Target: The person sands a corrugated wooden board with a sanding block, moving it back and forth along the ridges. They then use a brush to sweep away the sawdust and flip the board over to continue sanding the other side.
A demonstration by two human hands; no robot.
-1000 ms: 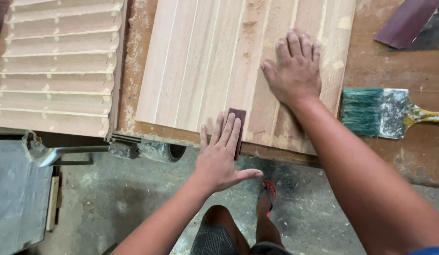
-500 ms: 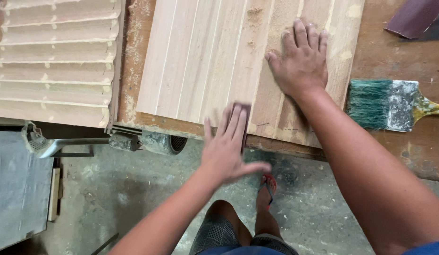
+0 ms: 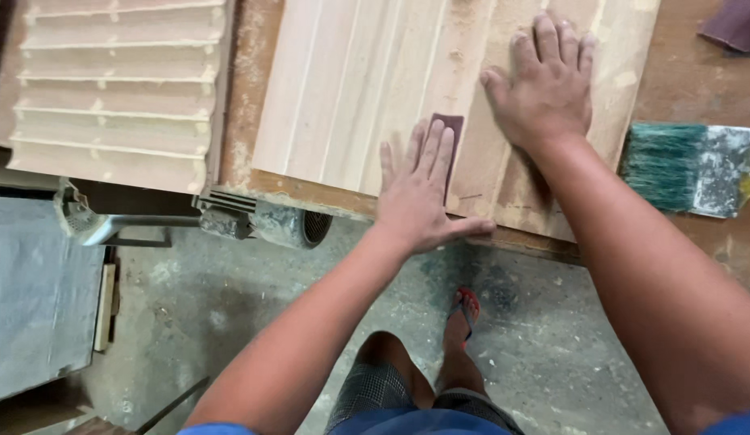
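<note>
Two bare hands on the grooved wooden panel (image 3: 375, 97). Left hand (image 3: 419, 197), fingers flat and together with thumb splayed, pins a maroon sandpaper strip (image 3: 450, 149) under the fingertips; it has slid further up the groove than a second ago, so the sanding stroke goes on. Right hand (image 3: 546, 89) stays flat, fingers slightly spread, bracing the board. Pale smooth slats, sawdust beyond the fingertips. Green-bristled paintbrush (image 3: 685, 167) lies right of the right wrist; louvred shutter (image 3: 117, 89) well left.
</note>
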